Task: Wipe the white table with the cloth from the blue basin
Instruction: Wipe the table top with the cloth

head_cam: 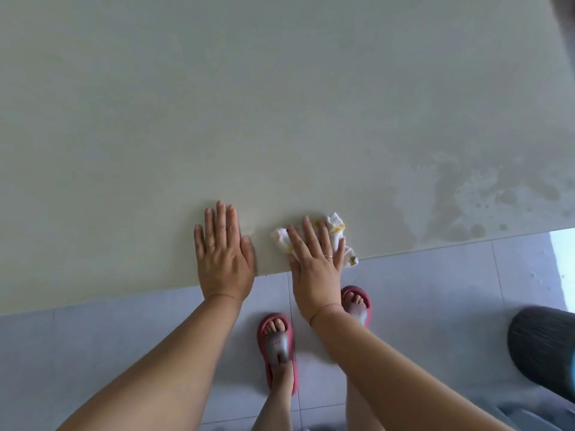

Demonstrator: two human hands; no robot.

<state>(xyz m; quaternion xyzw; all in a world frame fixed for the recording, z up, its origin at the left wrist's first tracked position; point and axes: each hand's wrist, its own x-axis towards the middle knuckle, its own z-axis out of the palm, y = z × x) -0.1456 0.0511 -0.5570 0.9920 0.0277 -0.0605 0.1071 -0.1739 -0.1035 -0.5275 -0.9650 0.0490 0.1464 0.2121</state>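
Observation:
The white table (280,104) fills the upper part of the head view. Its near edge runs across the frame, rising to the right. My left hand (221,253) lies flat and bare on the table at that edge, fingers together. My right hand (315,259) presses flat on a small white cloth with yellow marks (337,230), which lies on the table by the edge. The cloth sticks out past my fingers on both sides. Wet streaks and drops (466,194) cover the table to the right. The blue basin is not in view.
Below the edge is grey tiled floor (124,337) with my two feet in red slippers (277,346). A dark ribbed round object (541,346) stands on the floor at the right. Something dark shows at the top right corner (564,14).

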